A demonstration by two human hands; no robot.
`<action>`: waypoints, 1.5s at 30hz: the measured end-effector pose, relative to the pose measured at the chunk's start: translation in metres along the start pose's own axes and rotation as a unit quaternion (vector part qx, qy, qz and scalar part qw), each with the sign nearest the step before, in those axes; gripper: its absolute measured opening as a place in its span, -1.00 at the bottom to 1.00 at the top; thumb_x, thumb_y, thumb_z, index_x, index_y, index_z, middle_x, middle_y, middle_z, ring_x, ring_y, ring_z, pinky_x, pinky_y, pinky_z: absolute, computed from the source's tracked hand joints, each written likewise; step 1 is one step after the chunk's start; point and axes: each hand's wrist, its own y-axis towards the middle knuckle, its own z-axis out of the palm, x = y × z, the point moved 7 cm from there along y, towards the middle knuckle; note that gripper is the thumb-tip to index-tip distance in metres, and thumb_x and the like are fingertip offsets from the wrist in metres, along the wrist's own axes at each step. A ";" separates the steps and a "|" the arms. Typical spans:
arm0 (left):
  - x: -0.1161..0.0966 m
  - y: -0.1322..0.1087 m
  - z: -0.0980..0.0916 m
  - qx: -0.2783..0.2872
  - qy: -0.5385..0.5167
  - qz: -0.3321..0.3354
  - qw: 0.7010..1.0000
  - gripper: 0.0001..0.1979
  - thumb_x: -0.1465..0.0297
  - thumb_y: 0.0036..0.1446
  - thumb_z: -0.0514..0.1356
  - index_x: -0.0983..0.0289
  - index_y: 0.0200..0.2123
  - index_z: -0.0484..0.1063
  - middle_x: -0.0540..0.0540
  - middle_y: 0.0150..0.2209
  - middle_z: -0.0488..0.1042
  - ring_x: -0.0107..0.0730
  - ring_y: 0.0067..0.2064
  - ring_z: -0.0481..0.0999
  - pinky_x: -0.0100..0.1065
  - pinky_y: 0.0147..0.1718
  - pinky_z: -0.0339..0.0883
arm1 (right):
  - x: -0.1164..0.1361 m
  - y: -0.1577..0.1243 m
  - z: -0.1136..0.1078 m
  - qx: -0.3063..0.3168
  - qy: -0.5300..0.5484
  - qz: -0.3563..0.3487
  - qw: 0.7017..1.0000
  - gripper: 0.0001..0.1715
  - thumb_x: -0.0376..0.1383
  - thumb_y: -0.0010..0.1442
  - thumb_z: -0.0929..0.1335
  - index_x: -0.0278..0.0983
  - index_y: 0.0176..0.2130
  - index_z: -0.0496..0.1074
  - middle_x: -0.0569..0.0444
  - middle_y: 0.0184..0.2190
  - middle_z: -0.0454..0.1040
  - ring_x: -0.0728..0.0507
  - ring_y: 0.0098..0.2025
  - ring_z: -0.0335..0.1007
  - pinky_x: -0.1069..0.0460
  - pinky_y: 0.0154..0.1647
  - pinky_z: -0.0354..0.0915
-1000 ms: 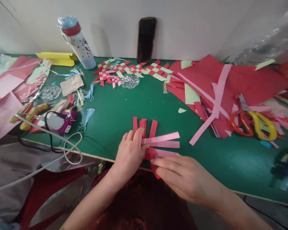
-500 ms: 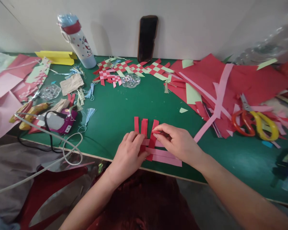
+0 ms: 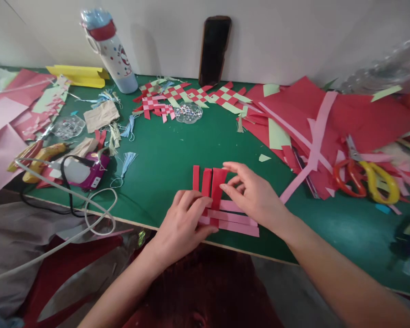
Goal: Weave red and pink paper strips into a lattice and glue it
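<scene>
Red paper strips stand upright across pink paper strips, interlaced near the table's front edge. My left hand lies over the left part of this weave, fingers bent and pressing it down, thumb by the lower edge. Its palm and fingers hide much of the crossing. At the top of the rightmost red strip, my right hand pinches the strip's edge between thumb and forefinger. The free ends of the pink strips reach out to the right, below that hand.
Behind lie checkered woven paper pieces and a clear dish of beads. A phone leans on the wall near a bottle. Red paper and scissors lie right; a purple device, cable and tassels left.
My right hand has moved slightly up, and the right red strip now stands straighter, close against its neighbour. My left hand has shifted slightly right along the weave.
</scene>
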 end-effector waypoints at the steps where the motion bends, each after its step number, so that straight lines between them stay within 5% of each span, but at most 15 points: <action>1: 0.002 -0.003 -0.003 -0.011 0.009 -0.005 1.000 -0.46 0.30 0.06 0.38 0.22 0.07 0.28 0.16 0.01 0.37 -0.10 0.04 0.30 -0.06 0.04 0.35 | 0.001 -0.005 -0.007 -0.025 -0.030 -0.021 0.999 -0.50 -0.22 0.24 0.33 -0.26 0.15 0.29 -0.04 -0.10 0.55 -0.08 -0.39 0.49 -0.03 -0.34 0.44; 4: 0.008 -0.011 -0.009 -0.031 0.048 -0.031 0.998 -0.34 0.22 -0.01 0.42 0.22 0.10 0.23 0.21 0.06 0.35 -0.02 0.08 0.29 0.05 0.07 0.32 | 0.009 -0.028 -0.018 -0.068 -0.120 -0.123 0.983 -0.66 -0.24 0.29 0.31 -0.27 0.05 0.39 -0.07 -0.07 0.54 -0.18 -0.16 0.50 -0.12 -0.14 0.45; 9: 0.006 -0.015 -0.004 -0.028 0.084 -0.038 0.995 -0.22 0.24 -0.05 0.44 0.27 0.17 0.16 0.27 0.15 0.33 0.05 0.14 0.27 0.08 0.13 0.27 | 0.012 -0.064 0.005 -0.001 -0.213 -0.232 0.949 -0.57 -0.16 0.31 0.32 -0.31 0.09 0.40 -0.10 0.07 0.50 -0.30 0.16 0.32 -0.24 0.11 0.34; 20: 0.003 -0.014 -0.002 -0.027 0.106 -0.024 0.994 -0.51 0.29 0.12 0.32 0.29 0.06 0.26 0.19 -0.03 0.46 -0.07 -0.02 0.37 -0.01 0.02 0.34 | 0.009 -0.068 0.017 -0.013 -0.221 -0.231 0.948 -0.55 -0.18 0.32 0.31 -0.38 0.10 0.40 -0.13 0.02 0.52 -0.28 0.09 0.34 -0.24 0.11 0.33; 29: 0.007 -0.020 -0.003 -0.001 0.117 0.041 0.992 -0.48 0.24 0.23 0.22 0.26 0.20 0.24 0.26 0.21 0.29 -0.01 0.26 0.23 0.10 0.26 0.13 | 0.022 -0.080 0.015 -0.044 -0.272 -0.271 0.922 -0.47 -0.14 0.37 0.24 -0.46 0.16 0.36 -0.22 0.13 0.45 -0.32 0.24 0.28 -0.29 0.19 0.30; 38: 0.006 -0.022 -0.001 -0.004 0.095 0.068 0.993 -0.48 0.23 0.22 0.23 0.28 0.18 0.22 0.26 0.08 0.43 -0.02 0.16 0.36 0.08 0.15 0.30 | 0.022 -0.088 0.031 -0.022 -0.249 -0.261 0.932 -0.47 -0.22 0.32 0.30 -0.45 0.19 0.33 -0.20 0.14 0.45 -0.30 0.25 0.29 -0.28 0.22 0.29; 45: 0.010 -0.024 -0.006 0.059 0.060 0.090 0.992 -0.45 0.36 0.18 0.24 0.22 0.23 0.22 0.28 0.27 0.22 0.01 0.31 0.17 0.13 0.24 0.18 | 0.021 -0.088 0.028 -0.019 -0.230 -0.265 0.936 -0.48 -0.20 0.32 0.31 -0.37 0.20 0.32 -0.15 0.12 0.47 -0.29 0.24 0.31 -0.32 0.21 0.29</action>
